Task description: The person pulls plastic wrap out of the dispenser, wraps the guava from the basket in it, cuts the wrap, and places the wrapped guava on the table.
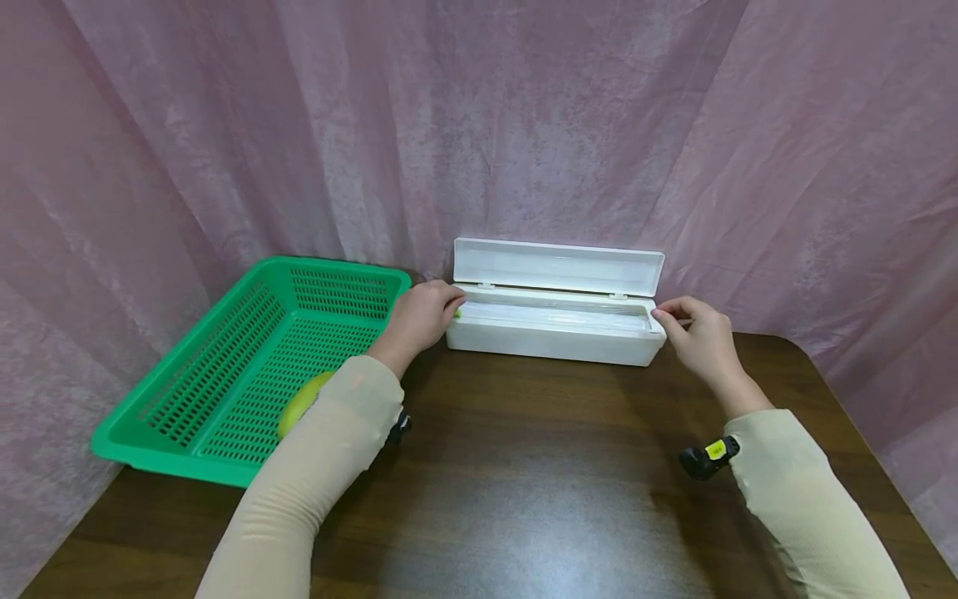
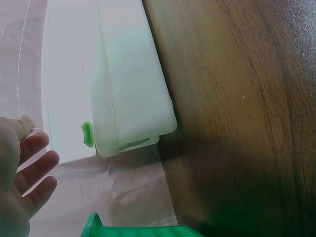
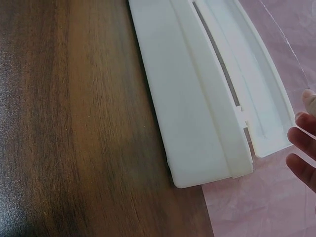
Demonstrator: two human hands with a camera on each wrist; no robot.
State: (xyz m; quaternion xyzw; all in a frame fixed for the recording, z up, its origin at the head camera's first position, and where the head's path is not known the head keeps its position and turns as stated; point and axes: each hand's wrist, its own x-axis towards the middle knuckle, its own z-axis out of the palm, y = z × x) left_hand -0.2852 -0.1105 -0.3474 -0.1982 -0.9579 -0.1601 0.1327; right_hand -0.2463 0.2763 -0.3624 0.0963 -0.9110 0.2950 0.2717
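A long white plastic-wrap dispenser box (image 1: 550, 341) stands on the table against the curtain, its hinged lid (image 1: 557, 264) raised. Clear plastic wrap (image 1: 554, 316) shows at its top, and the thin edge of the sheet (image 3: 291, 47) runs to the fingertips in both wrist views. My left hand (image 1: 422, 314) pinches this wrap between thumb and forefinger at the box's left end, its other fingers loose. At the right end my right hand (image 1: 699, 337) pinches it likewise. A small green slider (image 2: 87, 134) sits at the box's left end.
On the left stands a green slotted plastic basket (image 1: 180, 358). Inside it lies a yellow-green rounded thing (image 1: 299, 405), partly hidden by my left sleeve. A pink curtain (image 1: 554, 125) hangs behind the dark wooden table (image 1: 539, 466).
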